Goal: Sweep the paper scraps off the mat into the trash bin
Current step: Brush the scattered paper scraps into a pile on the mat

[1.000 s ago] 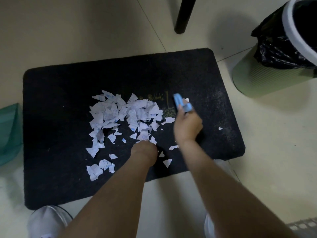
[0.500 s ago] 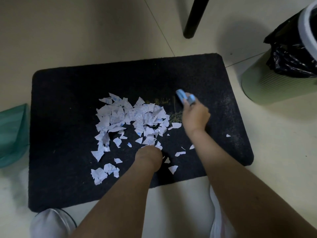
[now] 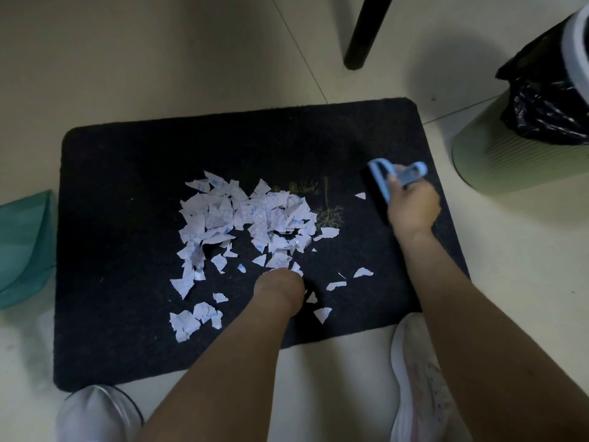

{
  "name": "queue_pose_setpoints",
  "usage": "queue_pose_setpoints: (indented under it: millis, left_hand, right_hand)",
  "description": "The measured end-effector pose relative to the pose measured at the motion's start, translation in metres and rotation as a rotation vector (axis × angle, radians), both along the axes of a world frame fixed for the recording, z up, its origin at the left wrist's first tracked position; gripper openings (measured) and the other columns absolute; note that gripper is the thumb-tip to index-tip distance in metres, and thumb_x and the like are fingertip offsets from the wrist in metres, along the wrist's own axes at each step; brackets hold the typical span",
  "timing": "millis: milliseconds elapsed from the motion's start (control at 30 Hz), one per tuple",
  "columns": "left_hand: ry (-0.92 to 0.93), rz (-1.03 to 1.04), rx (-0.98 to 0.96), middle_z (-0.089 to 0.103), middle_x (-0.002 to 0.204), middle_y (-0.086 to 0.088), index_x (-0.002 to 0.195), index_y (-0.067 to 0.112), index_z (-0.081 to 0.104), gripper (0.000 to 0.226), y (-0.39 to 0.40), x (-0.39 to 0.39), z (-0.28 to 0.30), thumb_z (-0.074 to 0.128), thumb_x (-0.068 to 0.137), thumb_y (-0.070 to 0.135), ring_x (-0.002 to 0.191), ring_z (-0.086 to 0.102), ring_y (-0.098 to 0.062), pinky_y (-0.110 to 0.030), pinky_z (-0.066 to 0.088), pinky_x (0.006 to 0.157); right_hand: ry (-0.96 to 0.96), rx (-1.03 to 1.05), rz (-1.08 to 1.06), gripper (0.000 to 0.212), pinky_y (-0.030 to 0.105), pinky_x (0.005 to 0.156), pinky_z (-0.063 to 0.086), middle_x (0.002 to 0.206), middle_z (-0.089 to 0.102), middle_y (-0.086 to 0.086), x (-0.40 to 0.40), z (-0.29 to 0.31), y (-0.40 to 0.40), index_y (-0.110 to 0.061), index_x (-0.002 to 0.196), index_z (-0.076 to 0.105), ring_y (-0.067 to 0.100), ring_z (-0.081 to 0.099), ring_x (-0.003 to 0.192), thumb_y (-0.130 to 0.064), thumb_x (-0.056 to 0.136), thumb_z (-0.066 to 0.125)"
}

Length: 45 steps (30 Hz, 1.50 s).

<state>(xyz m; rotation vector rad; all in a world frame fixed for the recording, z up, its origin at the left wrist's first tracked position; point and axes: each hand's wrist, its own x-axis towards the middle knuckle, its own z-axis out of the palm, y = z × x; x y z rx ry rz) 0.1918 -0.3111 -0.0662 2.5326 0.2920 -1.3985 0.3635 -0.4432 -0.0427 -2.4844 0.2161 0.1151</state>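
The mat (image 3: 134, 193) looks rough, matt fibre. At its centre lie thin gridded paper scraps (image 3: 242, 215). At two o'clock, a ribbed plastic bin (image 3: 497, 161) holds a glossy liner (image 3: 548, 103).

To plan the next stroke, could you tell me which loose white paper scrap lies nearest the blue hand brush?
The small triangular white scrap just left of the blue hand brush in the right hand, lying alone, apart from the main pile.

Left of the gripped brush (image 3: 381, 183), bare mat (image 3: 134, 173) is blocked by the scrap pile (image 3: 245, 215). Right of it, open floor (image 3: 478, 250) is bounded by the bin (image 3: 503, 154).
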Motion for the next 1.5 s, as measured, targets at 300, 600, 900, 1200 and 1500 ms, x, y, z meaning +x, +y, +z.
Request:
queue_pose_setpoints:
  millis: [300,600,900,1200,1500]
  left_hand:
    - [0.031,0.016,-0.004,0.052,0.133,-0.011,0.129,0.009,0.054,0.037,-0.001,0.004,0.003,0.045,0.093,0.006,0.123,0.052,-0.027,-0.036,0.046,0.1]
    - [0.049,0.016,0.014,0.052,0.133,-0.012,0.127,0.007,0.055,0.035,-0.005,0.007,0.003,0.047,0.093,0.005,0.123,0.052,-0.027,-0.036,0.046,0.1]
    - [0.096,0.008,0.022,0.044,0.142,-0.012,0.133,0.008,0.051,0.042,-0.005,0.011,-0.001,0.049,0.092,0.004,0.128,0.047,-0.027,-0.035,0.044,0.1]
    - [0.013,0.077,0.024,0.055,0.13,-0.012,0.123,0.005,0.058,0.033,0.001,-0.002,0.003,0.048,0.091,0.005,0.119,0.055,-0.027,-0.036,0.048,0.098]
    - [0.064,0.133,0.03,0.05,0.133,-0.013,0.128,0.005,0.052,0.036,0.01,-0.027,0.005,0.039,0.094,0.007,0.121,0.053,-0.028,-0.034,0.045,0.1]
  right_hand:
    - [0.359,0.64,-0.602,0.035,0.025,0.061,0.049,0.076,0.053,-0.001,0.001,-0.02,-0.021,-0.001,0.126,0.051,0.011,0.053,0.061,-0.014,0.094,0.051]
    - [0.282,0.908,-0.71,0.014,0.031,0.073,0.059,0.093,0.064,0.008,0.001,-0.012,-0.031,-0.006,0.106,0.058,0.018,0.066,0.073,-0.008,0.092,0.058]
    - [0.345,0.777,-0.687,0.017,0.024,0.061,0.054,0.084,0.066,0.005,-0.027,-0.023,-0.019,-0.007,0.108,0.063,0.017,0.065,0.072,-0.014,0.093,0.058]
    - [0.167,0.561,-0.599,0.019,0.03,0.066,0.054,0.077,0.066,-0.003,-0.078,-0.022,0.002,-0.014,0.108,0.065,0.015,0.064,0.069,-0.023,0.096,0.054]
    - [0.217,0.8,-0.672,0.016,0.022,0.058,0.05,0.072,0.064,0.0,-0.121,-0.01,0.022,-0.02,0.084,0.062,0.01,0.058,0.058,-0.013,0.095,0.054]
